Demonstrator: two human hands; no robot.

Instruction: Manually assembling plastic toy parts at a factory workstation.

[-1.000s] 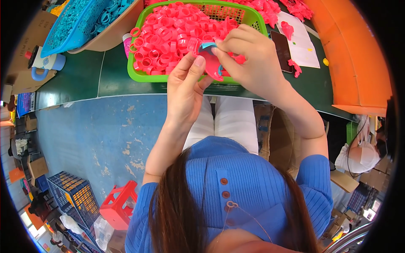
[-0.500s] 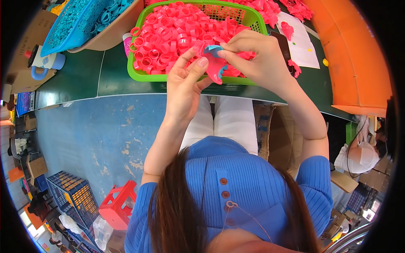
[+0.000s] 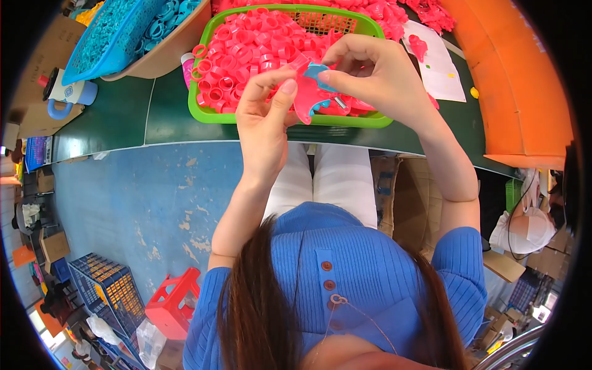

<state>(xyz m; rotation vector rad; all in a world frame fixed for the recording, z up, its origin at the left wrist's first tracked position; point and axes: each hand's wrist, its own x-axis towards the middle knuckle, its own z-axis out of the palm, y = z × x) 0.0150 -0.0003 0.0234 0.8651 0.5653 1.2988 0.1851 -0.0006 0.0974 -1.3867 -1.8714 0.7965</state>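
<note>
Over the near side of the green basket (image 3: pixel 213 117), my left hand (image 3: pixel 262 120) pinches a curved pink plastic part (image 3: pixel 304 102) between thumb and fingers. A blue plastic piece (image 3: pixel 314 69) lies against that part, its jagged edge showing at the lower right. My right hand (image 3: pixel 385 77) grips the blue piece between thumb and forefinger, its other fingers curled. Beside the parts a small shiny metal pin (image 3: pixel 340 102) shows; what bears it I cannot tell. Pink plastic rings (image 3: pixel 253 52) heap up in the basket behind my hands.
A blue basket (image 3: pixel 102 52) of blue parts rests in a tan tub (image 3: pixel 176 46) at far left. Near it stands a mug (image 3: pixel 71 89). On the right are a paper sheet (image 3: pixel 438 71) and a tall orange box (image 3: pixel 515 80). A red stool (image 3: pixel 172 302) stands on the floor.
The pink part and blue piece have shifted slightly left and turned, showing more of the pink surface. The metal pin has come into view. Both hands keep their grip.
</note>
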